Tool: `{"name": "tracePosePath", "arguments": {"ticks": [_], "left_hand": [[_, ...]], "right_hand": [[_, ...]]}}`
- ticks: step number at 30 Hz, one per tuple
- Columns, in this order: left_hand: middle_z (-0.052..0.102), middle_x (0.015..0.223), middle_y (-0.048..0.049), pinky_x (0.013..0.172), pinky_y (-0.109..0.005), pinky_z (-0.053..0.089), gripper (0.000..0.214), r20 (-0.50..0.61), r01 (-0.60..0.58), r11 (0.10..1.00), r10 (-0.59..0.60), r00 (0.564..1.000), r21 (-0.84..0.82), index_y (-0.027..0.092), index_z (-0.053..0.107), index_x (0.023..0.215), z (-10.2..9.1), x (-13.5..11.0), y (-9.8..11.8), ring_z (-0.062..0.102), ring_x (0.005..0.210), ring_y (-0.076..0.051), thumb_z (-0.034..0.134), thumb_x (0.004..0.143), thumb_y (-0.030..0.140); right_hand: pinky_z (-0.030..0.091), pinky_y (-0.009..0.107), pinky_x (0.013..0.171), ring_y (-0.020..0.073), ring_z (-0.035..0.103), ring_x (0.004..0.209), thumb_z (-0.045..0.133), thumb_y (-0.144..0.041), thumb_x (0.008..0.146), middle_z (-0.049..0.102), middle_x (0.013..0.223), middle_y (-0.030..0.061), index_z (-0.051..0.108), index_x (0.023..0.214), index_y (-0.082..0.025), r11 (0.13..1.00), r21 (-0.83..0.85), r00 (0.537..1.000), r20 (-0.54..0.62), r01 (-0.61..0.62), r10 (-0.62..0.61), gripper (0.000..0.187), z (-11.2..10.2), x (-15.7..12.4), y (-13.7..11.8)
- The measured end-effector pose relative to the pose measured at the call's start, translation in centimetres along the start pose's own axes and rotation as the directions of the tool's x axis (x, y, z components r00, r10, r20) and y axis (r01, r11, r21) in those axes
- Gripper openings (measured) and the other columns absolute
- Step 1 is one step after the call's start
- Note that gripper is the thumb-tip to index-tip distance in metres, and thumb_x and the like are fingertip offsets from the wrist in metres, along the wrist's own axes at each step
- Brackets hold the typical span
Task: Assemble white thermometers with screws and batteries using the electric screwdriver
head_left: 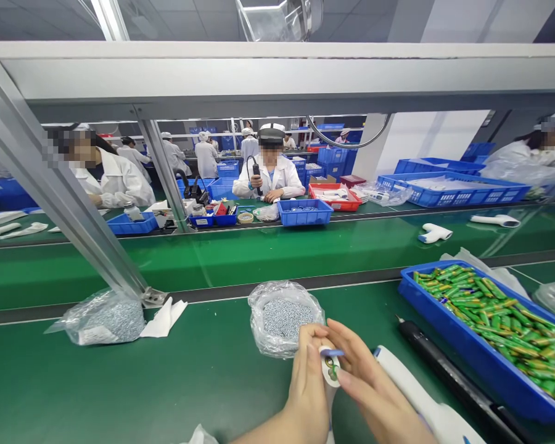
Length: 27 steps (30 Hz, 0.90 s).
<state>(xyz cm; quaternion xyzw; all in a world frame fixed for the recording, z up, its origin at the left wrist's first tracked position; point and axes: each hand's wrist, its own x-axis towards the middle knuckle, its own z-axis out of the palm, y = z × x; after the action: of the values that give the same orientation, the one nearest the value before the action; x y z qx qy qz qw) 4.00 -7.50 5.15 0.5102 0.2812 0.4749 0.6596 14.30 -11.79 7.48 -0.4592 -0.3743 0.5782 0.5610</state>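
Both my hands meet at the bottom centre over a small white device [330, 365] with a blue edge and an open compartment showing green. My left hand [308, 388] wraps round the device from the left, fingers closed. My right hand [372, 385] presses on it from the right with the thumb and fingers. An open plastic bag of small silver screws [284, 317] lies just beyond my fingers. A blue tray of green batteries [494, 320] stands to the right.
A white handheld unit [425, 401] and a black screwdriver [448, 376] lie right of my hands. A second screw bag [104, 319] sits at left by a metal post [65, 197]. White devices [433, 233] ride the green belt. Co-workers in white coats sit opposite.
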Motion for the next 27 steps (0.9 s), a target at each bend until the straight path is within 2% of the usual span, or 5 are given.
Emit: {"name": "tracePosePath", "arguments": {"ticks": [6,16,22,24,27], "left_hand": [[0.053,0.077,-0.0027,0.075,-0.032,0.038,0.056,-0.006,0.02,0.998,-0.02,1.0,0.061,0.02,0.047,0.1,-0.1,-0.5,-1.0,0.048,0.077,-0.019,0.026,0.085,0.069],[0.054,0.08,-0.0052,0.077,-0.035,0.039,0.063,0.04,-0.035,0.996,0.032,0.999,0.086,0.018,0.049,0.099,-0.2,-1.7,-1.8,0.049,0.079,-0.021,0.023,0.083,0.072],[0.055,0.091,-0.0081,0.082,-0.037,0.04,0.061,-0.031,-0.055,0.994,0.058,0.998,0.09,0.018,0.046,0.107,0.0,-1.5,-2.6,0.05,0.089,-0.024,0.027,0.083,0.071],[0.055,0.099,-0.0098,0.085,-0.038,0.04,0.062,-0.056,-0.018,0.997,0.023,0.998,0.074,0.019,0.044,0.112,0.1,-1.2,-2.6,0.05,0.096,-0.025,0.028,0.083,0.071],[0.051,0.115,-0.0129,0.092,-0.04,0.036,0.063,-0.132,-0.017,0.998,0.024,0.991,0.053,0.018,0.037,0.122,0.6,-1.1,-2.3,0.046,0.109,-0.027,0.027,0.085,0.068]], "right_hand": [[0.025,0.044,0.108,0.0261,0.034,0.128,0.054,-0.068,0.076,0.049,0.131,0.0064,0.05,0.121,-0.027,0.941,0.33,0.983,-0.138,-0.073,0.125,0.061,1.2,0.1,0.7],[0.025,0.033,0.109,0.0197,0.033,0.13,0.063,-0.04,0.081,0.046,0.134,-0.0014,0.052,0.121,-0.033,0.913,0.371,0.984,0.112,-0.172,0.14,0.042,1.7,-1.8,0.8],[0.028,0.04,0.108,0.0245,0.035,0.128,0.056,-0.055,0.082,0.044,0.135,0.0039,0.046,0.128,-0.03,0.985,0.151,0.996,-0.005,-0.09,0.091,0.054,0.9,-0.8,1.5],[0.025,0.04,0.11,0.0246,0.029,0.132,0.05,-0.06,0.084,0.038,0.139,0.004,0.047,0.129,-0.029,0.997,-0.065,0.999,-0.034,-0.029,0.027,0.055,0.4,-0.6,1.4],[0.013,0.039,0.113,0.0226,0.018,0.136,0.046,-0.053,0.089,0.025,0.146,0.001,0.047,0.131,-0.029,0.884,-0.455,0.994,0.047,0.109,-0.099,0.048,-0.4,-0.6,0.9]]}}
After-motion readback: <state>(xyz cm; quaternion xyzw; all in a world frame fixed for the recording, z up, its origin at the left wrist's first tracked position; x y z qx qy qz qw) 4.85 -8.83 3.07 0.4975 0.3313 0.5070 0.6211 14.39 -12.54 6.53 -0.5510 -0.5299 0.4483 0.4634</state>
